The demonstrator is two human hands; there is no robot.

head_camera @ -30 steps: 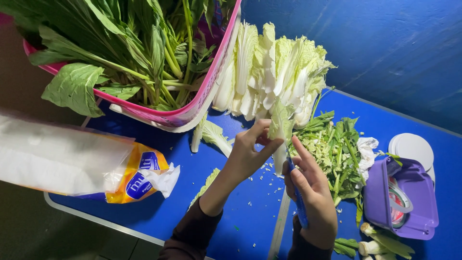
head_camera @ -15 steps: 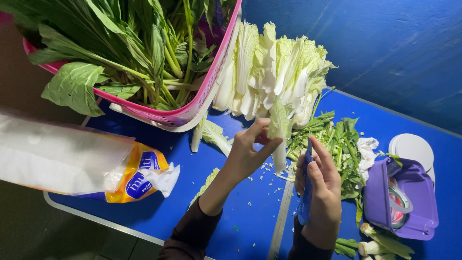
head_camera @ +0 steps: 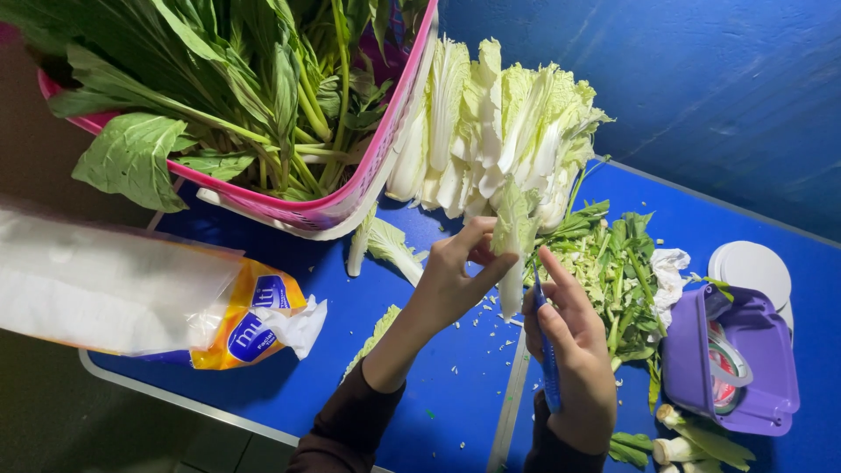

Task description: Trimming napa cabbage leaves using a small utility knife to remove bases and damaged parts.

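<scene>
Shifted slightly since half a second ago: right hand (head_camera: 569,368) raised a touch, its blue-handled knife (head_camera: 549,368) gripped firmly, blade end close beside the cabbage leaf (head_camera: 512,250); left hand (head_camera: 455,280) unchanged, pinching that leaf upright above the blue table (head_camera: 420,385). Crowded all around: pink basket of greens (head_camera: 350,201) at the far left corner, napa cabbage pile (head_camera: 499,131) behind, chopped greens (head_camera: 613,263) and purple container (head_camera: 745,368) toward the right edge, tissue packet (head_camera: 158,298) along the left edge.

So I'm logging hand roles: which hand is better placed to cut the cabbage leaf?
Right hand, probably: it holds the blue-handled knife beside the cabbage leaf, which the left hand pinches upright.
</scene>
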